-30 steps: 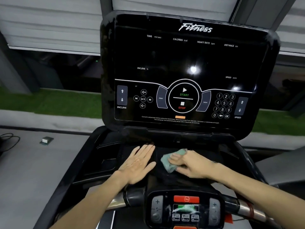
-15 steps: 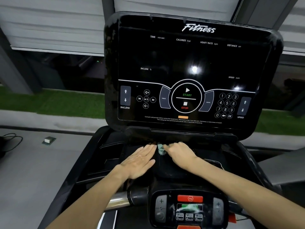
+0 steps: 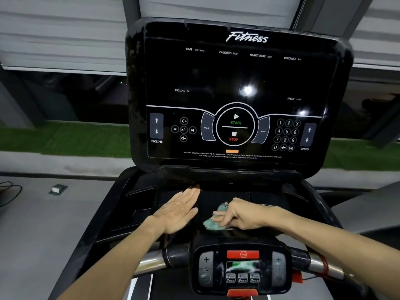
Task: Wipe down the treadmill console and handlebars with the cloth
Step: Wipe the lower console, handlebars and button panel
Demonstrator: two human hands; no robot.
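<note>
The black treadmill console (image 3: 236, 92) stands upright ahead, its dark screen showing START, STOP and number keys. Below it lies a flat black tray shelf (image 3: 220, 191). My left hand (image 3: 178, 210) rests flat and open on the shelf's left-middle, fingers pointing toward the screen. My right hand (image 3: 240, 214) presses a crumpled teal cloth (image 3: 213, 223) onto the shelf just right of my left hand. The cloth is mostly hidden under my fingers. Chrome handlebars (image 3: 151, 264) run out left and right from a lower control pod (image 3: 242, 269).
The lower control pod has a red stop button (image 3: 242, 254) and plus keys. Recessed side pockets (image 3: 140, 202) flank the shelf. Grey floor lies to the left with a small box (image 3: 58, 189) and a black cable (image 3: 10, 191). A green turf strip runs behind.
My right hand pushed the cloth up to the base of the screen, then pulled it back down toward me and slightly right. My left hand stayed flat in place.
</note>
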